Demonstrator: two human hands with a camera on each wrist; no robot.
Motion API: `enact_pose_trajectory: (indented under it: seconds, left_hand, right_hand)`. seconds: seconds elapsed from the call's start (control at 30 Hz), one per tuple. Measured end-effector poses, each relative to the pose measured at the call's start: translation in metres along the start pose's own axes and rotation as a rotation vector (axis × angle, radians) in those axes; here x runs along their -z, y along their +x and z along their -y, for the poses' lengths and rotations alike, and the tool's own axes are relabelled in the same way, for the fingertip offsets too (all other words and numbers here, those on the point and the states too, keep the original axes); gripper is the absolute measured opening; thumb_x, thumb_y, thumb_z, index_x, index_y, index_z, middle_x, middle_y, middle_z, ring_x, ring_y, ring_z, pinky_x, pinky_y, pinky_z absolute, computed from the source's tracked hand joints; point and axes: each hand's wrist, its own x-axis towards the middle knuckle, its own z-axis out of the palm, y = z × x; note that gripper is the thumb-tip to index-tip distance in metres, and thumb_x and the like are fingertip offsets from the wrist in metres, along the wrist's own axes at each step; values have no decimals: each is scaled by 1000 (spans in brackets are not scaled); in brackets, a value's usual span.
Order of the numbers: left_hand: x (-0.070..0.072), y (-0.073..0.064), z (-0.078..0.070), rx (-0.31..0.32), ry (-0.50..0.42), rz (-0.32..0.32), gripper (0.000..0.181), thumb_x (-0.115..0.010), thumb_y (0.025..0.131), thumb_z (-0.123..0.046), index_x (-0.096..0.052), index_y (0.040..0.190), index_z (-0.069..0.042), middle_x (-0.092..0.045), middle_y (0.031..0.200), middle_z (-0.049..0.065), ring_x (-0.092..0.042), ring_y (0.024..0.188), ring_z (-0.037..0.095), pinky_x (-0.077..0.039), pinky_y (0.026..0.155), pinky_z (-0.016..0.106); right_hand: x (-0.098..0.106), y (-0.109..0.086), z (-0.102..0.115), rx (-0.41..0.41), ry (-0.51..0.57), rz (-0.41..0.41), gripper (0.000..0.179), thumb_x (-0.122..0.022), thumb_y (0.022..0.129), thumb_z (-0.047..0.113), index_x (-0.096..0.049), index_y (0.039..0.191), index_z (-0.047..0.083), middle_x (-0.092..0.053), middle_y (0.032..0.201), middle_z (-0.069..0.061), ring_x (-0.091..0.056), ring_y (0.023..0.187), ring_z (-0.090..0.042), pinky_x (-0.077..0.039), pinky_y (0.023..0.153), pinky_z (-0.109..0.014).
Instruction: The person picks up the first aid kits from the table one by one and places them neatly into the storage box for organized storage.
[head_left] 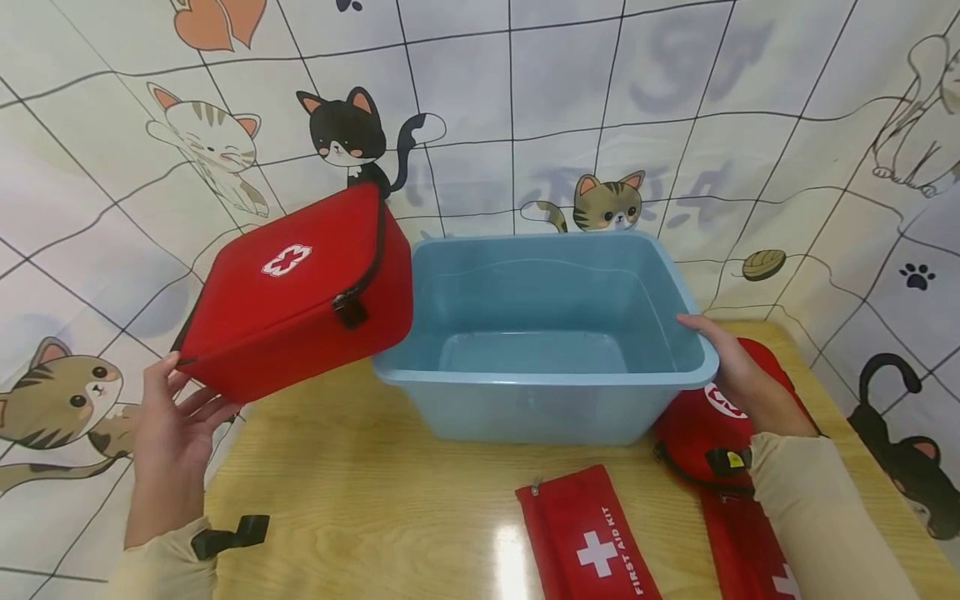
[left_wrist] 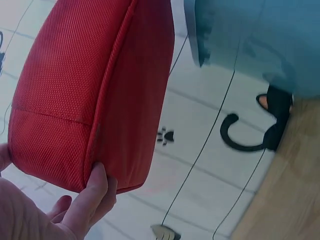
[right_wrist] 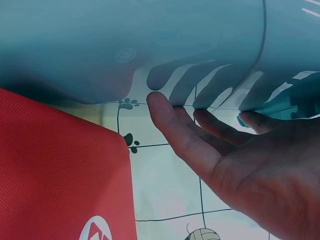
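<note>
My left hand (head_left: 176, 408) grips a red first aid bag (head_left: 292, 292) by its lower left corner, thumb on one side and fingers underneath. The bag is tilted, raised above the table, and overlaps the left rim of a blue plastic basin (head_left: 540, 408) in the head view. It has a white cross badge and a black zip. At the basin's right rim, my right hand (head_left: 731, 358) holds on with its thumb over the edge. In the right wrist view its fingers (right_wrist: 185, 137) lie against the outer wall. The basin's inside is bare.
A rounded red bag (head_left: 693, 433) lies beside the basin, partly under my right forearm. Two flat red pouches, one first aid pouch (head_left: 570, 508) and another pouch (head_left: 738, 533), lie on the wooden table (head_left: 360, 500). A cat-patterned wall covering (head_left: 480, 108) stands behind.
</note>
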Motion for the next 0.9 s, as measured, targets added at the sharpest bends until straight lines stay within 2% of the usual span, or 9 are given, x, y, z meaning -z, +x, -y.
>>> enact_pose_trajectory:
  seconds: [0.1, 0.23, 0.43, 0.63, 0.9]
  left_hand:
    - [-11, -3, 4, -3, -4, 20, 57, -77, 85, -37, -50, 133, -20, -67, 114, 1, -75, 80, 28, -58, 64, 43]
    - [-24, -6, 8, 3, -20, 17, 58, -78, 84, -37, -53, 132, -16, -72, 105, 5, -75, 78, 31, -58, 63, 43]
    - [-43, -10, 18, 2, -7, 41, 53, -76, 86, -36, -55, 130, -13, -73, 101, 7, -74, 74, 33, -58, 62, 43]
    - [-65, -15, 28, 11, 19, 94, 51, -76, 86, -36, -57, 126, -11, -75, 98, 8, -74, 75, 32, -58, 62, 43]
    - [-90, -20, 37, 23, 87, 152, 51, -76, 86, -38, -59, 125, -10, -75, 99, 8, -75, 75, 31, -58, 66, 41]
  right_hand:
    - [0, 0, 0, -6, 5, 1, 78, -32, 103, 44, 16, 158, 17, -1, 162, -23, -15, 141, -49, -42, 100, -41]
    - [-1, 0, 0, -8, 17, 7, 78, -32, 103, 45, 17, 158, 17, 1, 162, -24, -13, 142, -49, -34, 108, -56]
    - [-2, 0, -1, -12, 7, 0, 78, -31, 103, 46, 16, 158, 16, -1, 162, -23, -15, 142, -49, -40, 103, -47]
    - [-3, 0, -3, -15, 22, -8, 80, -33, 102, 46, 17, 158, 18, 3, 163, -23, -11, 143, -50, -24, 111, -64]
    - [-3, 0, -2, -12, 33, -19, 79, -32, 102, 46, 16, 158, 17, 2, 163, -24, -11, 143, -49, -21, 112, -65]
